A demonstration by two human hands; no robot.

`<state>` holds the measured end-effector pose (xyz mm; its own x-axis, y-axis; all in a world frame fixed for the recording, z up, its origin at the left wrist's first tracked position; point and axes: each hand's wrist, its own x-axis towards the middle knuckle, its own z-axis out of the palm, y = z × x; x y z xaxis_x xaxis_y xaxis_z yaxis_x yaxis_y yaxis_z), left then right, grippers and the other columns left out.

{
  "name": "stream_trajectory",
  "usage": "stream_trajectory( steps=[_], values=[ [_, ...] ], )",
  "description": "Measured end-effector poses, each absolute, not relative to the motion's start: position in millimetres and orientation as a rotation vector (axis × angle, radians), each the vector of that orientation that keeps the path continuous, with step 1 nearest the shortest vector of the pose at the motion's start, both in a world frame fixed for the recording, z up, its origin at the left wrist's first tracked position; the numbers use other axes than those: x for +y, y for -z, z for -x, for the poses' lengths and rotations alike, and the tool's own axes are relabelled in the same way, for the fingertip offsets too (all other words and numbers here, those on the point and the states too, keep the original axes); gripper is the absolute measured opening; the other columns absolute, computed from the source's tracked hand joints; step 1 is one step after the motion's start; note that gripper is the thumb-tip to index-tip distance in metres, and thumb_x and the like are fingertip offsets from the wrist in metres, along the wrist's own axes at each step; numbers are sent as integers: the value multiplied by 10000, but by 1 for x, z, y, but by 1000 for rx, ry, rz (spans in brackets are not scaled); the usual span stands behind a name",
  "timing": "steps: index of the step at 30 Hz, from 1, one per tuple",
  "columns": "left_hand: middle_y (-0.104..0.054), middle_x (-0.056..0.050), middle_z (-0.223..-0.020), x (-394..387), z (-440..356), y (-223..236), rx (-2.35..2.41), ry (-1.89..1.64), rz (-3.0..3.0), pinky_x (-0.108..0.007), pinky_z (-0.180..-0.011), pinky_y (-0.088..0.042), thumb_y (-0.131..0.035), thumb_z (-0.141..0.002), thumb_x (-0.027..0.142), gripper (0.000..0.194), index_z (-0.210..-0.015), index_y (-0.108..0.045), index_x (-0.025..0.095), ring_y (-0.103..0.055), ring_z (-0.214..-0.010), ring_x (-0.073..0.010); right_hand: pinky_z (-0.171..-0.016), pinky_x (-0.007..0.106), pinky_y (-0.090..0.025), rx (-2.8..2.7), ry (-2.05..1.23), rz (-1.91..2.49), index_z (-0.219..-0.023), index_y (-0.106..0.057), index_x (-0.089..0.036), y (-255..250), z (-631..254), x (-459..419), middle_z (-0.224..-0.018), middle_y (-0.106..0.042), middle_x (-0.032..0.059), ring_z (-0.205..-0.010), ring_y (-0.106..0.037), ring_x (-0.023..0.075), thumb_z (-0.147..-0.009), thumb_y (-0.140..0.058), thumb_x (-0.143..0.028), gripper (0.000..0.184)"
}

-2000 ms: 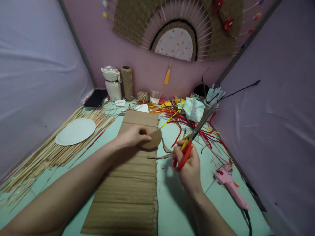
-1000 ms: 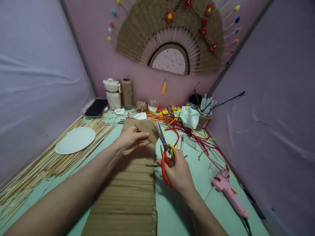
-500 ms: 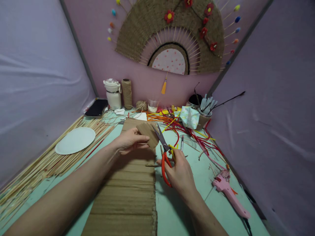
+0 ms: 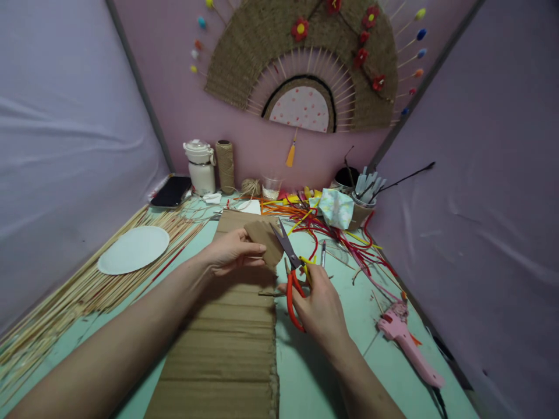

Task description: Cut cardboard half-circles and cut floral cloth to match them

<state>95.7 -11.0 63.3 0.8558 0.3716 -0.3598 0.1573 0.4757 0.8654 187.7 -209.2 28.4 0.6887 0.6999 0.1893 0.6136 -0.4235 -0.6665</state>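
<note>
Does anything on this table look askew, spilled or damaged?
I see no clear spill. The big cardboard sheet has a ragged right edge, perhaps torn or roughly cut. The colored strands sprawl in a tangle, and the white disc rests oddly on loose sticks.

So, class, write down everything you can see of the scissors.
The scissors have dark, metal-looking blades, slightly parted, and red and yellow handles that look plastic. The right hand grips them above the green table, blades pointing away and a little left. Their tips are near the brown cardboard piece in the left hand; whether they touch is unclear.
</note>
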Motion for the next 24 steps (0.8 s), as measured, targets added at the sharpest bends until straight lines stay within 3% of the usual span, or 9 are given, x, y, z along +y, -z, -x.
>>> stream_trajectory(
  steps=[9, 14, 24],
  values=[
    [-709, -119, -1088, -8, -94, -58, 506, -84, -1069, -290, -761, -584, -821, -630, 114, 468, -1062, -645, 155, -705, -898, -205, -617, 281, -398, -1013, -183, 2142, -841, -558, -205, -29, -188, -210, -816, -621, 33, -701, -568, 180, -836, -582, -426, 222],
    [-718, -118, -1034, -5, -93, -55, 508, -77, -1074, -310, -783, -578, -833, -621, 129, 496, -1075, -638, 158, -704, -913, -215, -592, 266, -377, -1014, -234, 2133, -813, -553, -214, -27, -191, -211, -756, -630, 17, -657, -550, 171, -836, -574, -398, 186],
    [-721, -127, -1022, -4, -95, -55, 555, -86, -1024, -275, -679, -589, -811, -672, 161, 360, -995, -652, 145, -709, -805, -183, -524, 238, -335, -908, -413, 1976, -695, -532, -209, -22, -195, -212, -628, -605, -5, -573, -512, 147, -824, -546, -366, 203]
  ],
)
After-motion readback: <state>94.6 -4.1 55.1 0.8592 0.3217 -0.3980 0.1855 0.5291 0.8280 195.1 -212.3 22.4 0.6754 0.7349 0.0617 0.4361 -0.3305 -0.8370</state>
